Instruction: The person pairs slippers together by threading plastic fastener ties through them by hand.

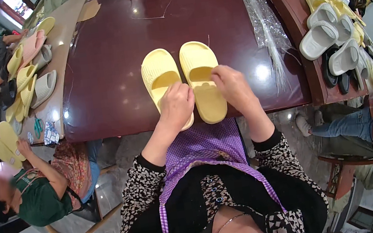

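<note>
L hand, R hand curled, hold unclear; slippers at tbl edge, gap between.

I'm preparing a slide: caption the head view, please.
Left hand and right hand at a pair of yellow slippers on a glossy dark-red table.
</note>
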Demonstrator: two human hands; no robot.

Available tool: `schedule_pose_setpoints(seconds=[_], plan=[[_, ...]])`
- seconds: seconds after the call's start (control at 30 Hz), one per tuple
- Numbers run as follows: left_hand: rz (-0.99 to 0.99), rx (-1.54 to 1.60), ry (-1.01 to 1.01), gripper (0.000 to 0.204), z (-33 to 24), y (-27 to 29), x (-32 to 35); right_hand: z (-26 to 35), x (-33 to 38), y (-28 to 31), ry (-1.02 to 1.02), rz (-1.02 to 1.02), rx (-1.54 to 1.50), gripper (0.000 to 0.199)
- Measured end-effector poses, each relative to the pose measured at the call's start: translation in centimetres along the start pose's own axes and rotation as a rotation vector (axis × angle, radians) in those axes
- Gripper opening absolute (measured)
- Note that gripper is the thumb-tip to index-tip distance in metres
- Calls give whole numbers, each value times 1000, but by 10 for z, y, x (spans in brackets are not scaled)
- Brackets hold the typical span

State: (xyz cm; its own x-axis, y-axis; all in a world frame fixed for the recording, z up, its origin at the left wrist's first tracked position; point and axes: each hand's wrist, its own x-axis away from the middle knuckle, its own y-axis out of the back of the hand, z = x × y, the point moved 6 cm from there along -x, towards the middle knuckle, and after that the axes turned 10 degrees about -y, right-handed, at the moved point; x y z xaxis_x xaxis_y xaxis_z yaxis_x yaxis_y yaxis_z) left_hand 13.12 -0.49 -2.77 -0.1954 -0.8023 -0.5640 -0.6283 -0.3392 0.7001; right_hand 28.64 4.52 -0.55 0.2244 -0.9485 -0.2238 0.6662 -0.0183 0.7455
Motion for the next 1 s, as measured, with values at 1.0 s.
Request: schedule_pose_setpoints(seconds=[1.0], plan=[[-89,125,-129,9,36,14,-2,51,-146,-119,-13,614,-258,18]])
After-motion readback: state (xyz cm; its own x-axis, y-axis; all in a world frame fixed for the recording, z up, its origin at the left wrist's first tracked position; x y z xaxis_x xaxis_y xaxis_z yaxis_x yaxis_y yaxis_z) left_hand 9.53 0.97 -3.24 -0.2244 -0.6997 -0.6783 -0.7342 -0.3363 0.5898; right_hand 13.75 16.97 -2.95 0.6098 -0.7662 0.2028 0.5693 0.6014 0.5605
